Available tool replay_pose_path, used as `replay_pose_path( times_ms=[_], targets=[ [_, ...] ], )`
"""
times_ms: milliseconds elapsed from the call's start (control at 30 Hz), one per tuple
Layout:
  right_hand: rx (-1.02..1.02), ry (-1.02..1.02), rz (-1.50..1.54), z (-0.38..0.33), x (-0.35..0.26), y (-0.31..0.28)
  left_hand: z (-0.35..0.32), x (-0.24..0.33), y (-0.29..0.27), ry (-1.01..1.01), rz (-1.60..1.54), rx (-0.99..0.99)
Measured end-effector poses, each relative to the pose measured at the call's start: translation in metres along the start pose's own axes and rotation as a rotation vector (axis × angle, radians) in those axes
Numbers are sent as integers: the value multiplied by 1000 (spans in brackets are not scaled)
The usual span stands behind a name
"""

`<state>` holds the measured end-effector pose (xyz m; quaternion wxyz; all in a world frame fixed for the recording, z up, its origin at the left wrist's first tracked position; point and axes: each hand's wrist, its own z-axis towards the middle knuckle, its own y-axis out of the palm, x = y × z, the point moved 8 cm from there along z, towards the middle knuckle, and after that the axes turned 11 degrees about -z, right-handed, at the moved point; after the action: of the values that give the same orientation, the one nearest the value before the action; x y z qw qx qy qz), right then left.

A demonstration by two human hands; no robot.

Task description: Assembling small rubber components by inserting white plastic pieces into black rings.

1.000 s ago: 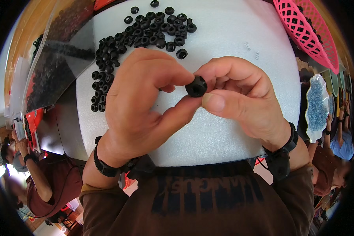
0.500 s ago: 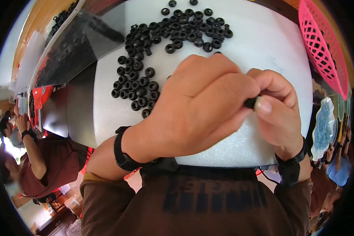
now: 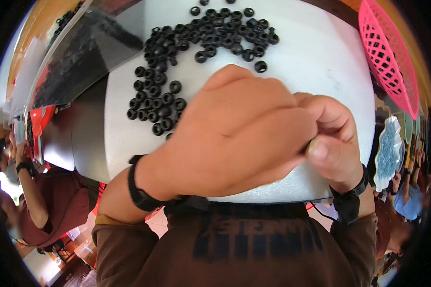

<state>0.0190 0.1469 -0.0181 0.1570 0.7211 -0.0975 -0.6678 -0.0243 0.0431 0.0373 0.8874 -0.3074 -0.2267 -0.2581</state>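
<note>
The tabletop looks like white foam sheet, matt and faintly grainy. The black rings scattered over it toward eleven and twelve o'clock seem rubber, smooth with a dull sheen. At one o'clock a pink basket is glossy moulded plastic lattice. At ten o'clock a clear plastic sheet shines. The brown shirt is soft matt cloth.

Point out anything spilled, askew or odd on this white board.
Nothing looks damaged. The black rings lie loose in a scattered heap on the white board, not sorted. The left hand covers the right hand, hiding most of the small dark piece pinched there.
</note>
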Motion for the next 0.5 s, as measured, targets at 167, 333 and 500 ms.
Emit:
replay_pose_path(
  times_ms=[167,333,500],
  targets=[
    [-304,-146,-266,-8,-1,23,-8,-27,-37,-322,-393,327],
    [-448,-184,-233,-16,5,36,-4,-43,-9,-414,9,105],
    [-424,-215,-219,-19,0,35,4,-47,32,-401,123,-166]
  ],
)
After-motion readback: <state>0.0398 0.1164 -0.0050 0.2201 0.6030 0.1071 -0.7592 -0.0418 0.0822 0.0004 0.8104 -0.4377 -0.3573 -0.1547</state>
